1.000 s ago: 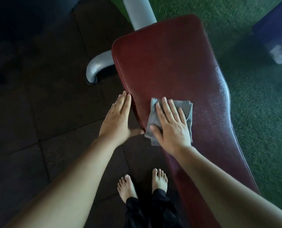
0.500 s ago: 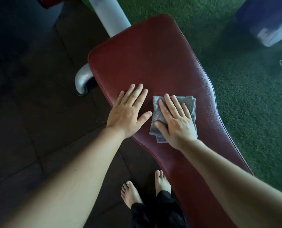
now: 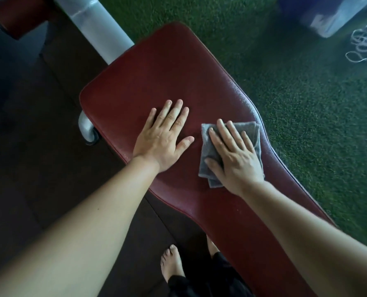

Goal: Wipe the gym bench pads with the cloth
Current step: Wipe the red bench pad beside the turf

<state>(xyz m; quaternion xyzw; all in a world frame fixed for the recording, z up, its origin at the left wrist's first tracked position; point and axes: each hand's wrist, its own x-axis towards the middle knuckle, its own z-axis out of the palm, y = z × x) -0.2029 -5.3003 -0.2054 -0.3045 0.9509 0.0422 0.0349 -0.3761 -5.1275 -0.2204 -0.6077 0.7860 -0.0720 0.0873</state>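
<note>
- Nearest, a bare foot [image 3: 171, 264] stands on the dark floor tiles [image 3: 39, 168] just beside the left edge of the bench pad [image 3: 156, 78]. The other foot [image 3: 211, 245] is half hidden under that edge, and the black trouser hems [image 3: 199, 281] are cut off by the bottom of the view.
- Both forearms reach in from the lower corners. The right one covers the near part of the pad, which runs out of frame.
- The left hand [image 3: 163, 142] lies palm down on bare pad, its fingers [image 3: 174, 112] straight and slightly spread, holding nothing.
- The right hand [image 3: 236, 159] presses flat on the folded grey cloth [image 3: 252, 127]. Its fingers [image 3: 225, 136] are straight and the thumb lies out along the cloth's left side, with nothing curled round it.
- The cloth sits close to the pad's right edge, where the outline narrows, and its far corner nearly reaches the piping. A strip of bare pad separates it from the left hand.
- Beyond both hands the dark red pad lies bare up to its rounded far end, the widest free stretch.
- The surface shows a fine grain, with a pale sheen along the right edge.
- A white frame tube [image 3: 97, 24] passes under the far-left corner, and a curved metal foot [image 3: 87, 129] shows below the left edge.
- Green turf [image 3: 306, 125] lies to the right. Far off are a coil of white cord [image 3: 364, 46], a blurred blue-and-white object [image 3: 328, 16] I cannot identify, and part of another red pad [image 3: 13, 16] at the top left.
</note>
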